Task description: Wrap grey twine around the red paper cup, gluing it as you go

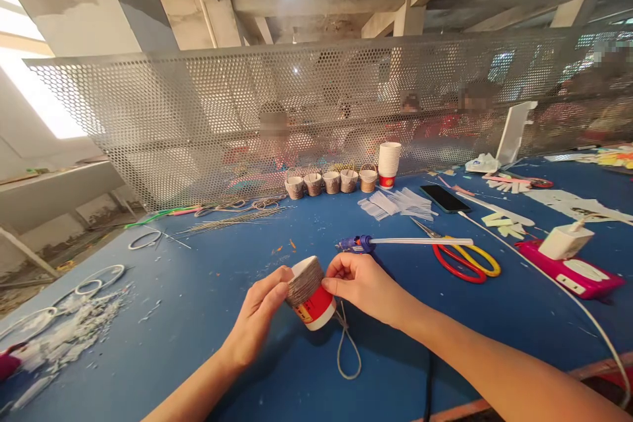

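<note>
A red and white paper cup [315,306] is tilted above the blue table, its mouth facing up and away. Grey cord [304,281] is wound in tight rows around the rim half of it. My left hand [264,306] grips the cup from the left side, fingers on the wrapped part. With thumb and forefinger, my right hand [363,285] pinches the cord at the cup's right side. Below that hand a loose cord loop [349,357] dangles. Just behind lies a blue glue gun [355,244] with a clear glue stick in it.
Several cord-wrapped cups [331,182] line the back, beside a stack of paper cups [390,161]. Scissors [459,257], a phone [445,198] and a pink power strip [568,268] lie right. White scraps [82,323] litter the left. A perforated metal screen [198,119] stands behind.
</note>
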Tool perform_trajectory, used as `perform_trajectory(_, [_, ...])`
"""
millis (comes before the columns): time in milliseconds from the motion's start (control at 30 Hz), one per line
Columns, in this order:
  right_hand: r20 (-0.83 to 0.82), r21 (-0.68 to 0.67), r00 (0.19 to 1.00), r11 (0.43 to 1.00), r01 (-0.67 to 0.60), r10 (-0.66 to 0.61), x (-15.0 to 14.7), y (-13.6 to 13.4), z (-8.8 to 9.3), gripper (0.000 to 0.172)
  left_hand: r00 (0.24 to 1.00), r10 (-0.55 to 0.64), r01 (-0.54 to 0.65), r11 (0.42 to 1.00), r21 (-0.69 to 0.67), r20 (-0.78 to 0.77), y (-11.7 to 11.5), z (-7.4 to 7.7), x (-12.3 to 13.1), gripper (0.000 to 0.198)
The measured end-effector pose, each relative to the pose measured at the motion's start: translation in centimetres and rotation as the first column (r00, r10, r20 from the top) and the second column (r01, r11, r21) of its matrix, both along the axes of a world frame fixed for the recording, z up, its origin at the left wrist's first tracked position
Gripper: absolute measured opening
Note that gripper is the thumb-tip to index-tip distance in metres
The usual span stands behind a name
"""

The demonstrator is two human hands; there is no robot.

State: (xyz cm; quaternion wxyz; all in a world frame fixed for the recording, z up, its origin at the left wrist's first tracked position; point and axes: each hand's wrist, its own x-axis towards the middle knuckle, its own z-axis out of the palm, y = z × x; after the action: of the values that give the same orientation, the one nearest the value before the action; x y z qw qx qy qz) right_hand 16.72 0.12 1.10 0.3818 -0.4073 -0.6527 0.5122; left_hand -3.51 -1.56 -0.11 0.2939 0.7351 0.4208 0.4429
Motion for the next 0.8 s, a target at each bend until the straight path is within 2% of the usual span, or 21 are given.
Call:
perform_trajectory(100, [-0.037,-0.048,0.999,0.999,-0.002,0.001,-0.2,0.0,0.1,0.009,0.997,-0.036,0.038,0.999,-0.018,0.069,0.3,-0.3,-0.1,0.043])
perform_trajectory(233, [-0.056,-0.086,0.998,0.996,-0.007,0.002,-0.4,-0.2,0.3,0.010,0.995,-0.045,0.050,0.997,-0.055,0.084,0.4,-0.2,0.0,0.044])
perform_trajectory(533, [-0.093,-0.111,0.995,0.993,-0.034,0.024,-0.3,-0.2,0.7,0.011,0.993,0.029,-0.010,0.987,-0.158,0.117,0.4,0.1,0.4,0.044])
perform_trajectory(667, [-0.082,-0.006,0.996,0.999,-0.041,0.041,-0.2,-0.2,0.1,0.009,0.990,0.026,-0.001,0.984,-0.178,0.140,0.6,0.1,0.3,0.042])
perform_trajectory(800, [0.028,0.182,0.999,0.983,0.014,-0.019,-0.3,-0.4,-0.6,0.023,0.992,-0.032,0.057,0.977,-0.204,0.125,0.7,0.4,0.2,0.034])
